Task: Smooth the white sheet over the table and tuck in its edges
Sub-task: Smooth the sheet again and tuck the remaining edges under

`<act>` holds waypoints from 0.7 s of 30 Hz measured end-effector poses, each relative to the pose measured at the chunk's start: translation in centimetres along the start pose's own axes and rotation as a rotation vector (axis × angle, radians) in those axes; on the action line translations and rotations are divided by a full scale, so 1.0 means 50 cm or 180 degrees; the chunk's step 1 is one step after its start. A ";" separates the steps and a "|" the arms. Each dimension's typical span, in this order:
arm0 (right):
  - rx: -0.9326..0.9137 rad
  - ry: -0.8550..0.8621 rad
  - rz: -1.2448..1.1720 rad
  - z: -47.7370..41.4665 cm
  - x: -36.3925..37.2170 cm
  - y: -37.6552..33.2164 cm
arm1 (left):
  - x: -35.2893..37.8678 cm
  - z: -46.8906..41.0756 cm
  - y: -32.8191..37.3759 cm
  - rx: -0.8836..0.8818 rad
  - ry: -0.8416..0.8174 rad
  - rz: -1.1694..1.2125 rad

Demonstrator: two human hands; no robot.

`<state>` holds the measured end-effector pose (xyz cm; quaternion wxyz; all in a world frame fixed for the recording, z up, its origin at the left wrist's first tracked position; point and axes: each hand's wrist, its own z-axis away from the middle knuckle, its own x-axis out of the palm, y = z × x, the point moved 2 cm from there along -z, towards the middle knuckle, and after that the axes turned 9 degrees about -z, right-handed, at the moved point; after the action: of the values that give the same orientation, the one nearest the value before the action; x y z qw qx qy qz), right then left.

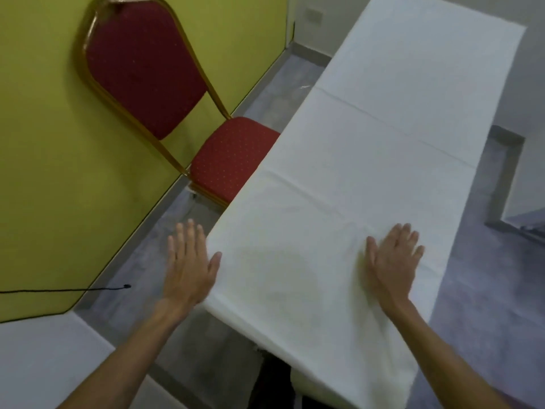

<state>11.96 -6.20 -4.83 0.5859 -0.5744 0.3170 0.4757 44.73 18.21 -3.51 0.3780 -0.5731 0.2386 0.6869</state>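
The white sheet [368, 149] is lying spread along the whole long surface, hiding it and hanging over its edges, with faint fold creases crossing it. The right hand [392, 261] is pressing flat on the sheet near the surface's near right corner, fingers straight and spread, holding nothing. The left hand [188, 267] is hovering just outside the left edge by the near left corner, fingers straight, thumb touching the sheet's edge. A red chair [230, 160] is standing against the left edge.
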 end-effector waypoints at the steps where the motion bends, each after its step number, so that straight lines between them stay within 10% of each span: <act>1: -0.0316 -0.0053 -0.0025 0.056 0.031 -0.052 | -0.006 0.016 0.042 0.0484 0.0195 0.0101; 7: -0.0730 -0.0342 0.0061 0.260 0.136 -0.134 | 0.025 0.052 0.192 0.2088 -0.0048 -0.0088; 21: 0.0819 -0.0378 -0.0121 0.412 -0.015 0.101 | 0.013 0.121 -0.002 0.1473 -0.0522 -0.0031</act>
<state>3.47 13.16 -3.16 0.6813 -0.4713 0.3292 0.4531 41.10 23.04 -2.72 0.5206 -0.4147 0.3552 0.6564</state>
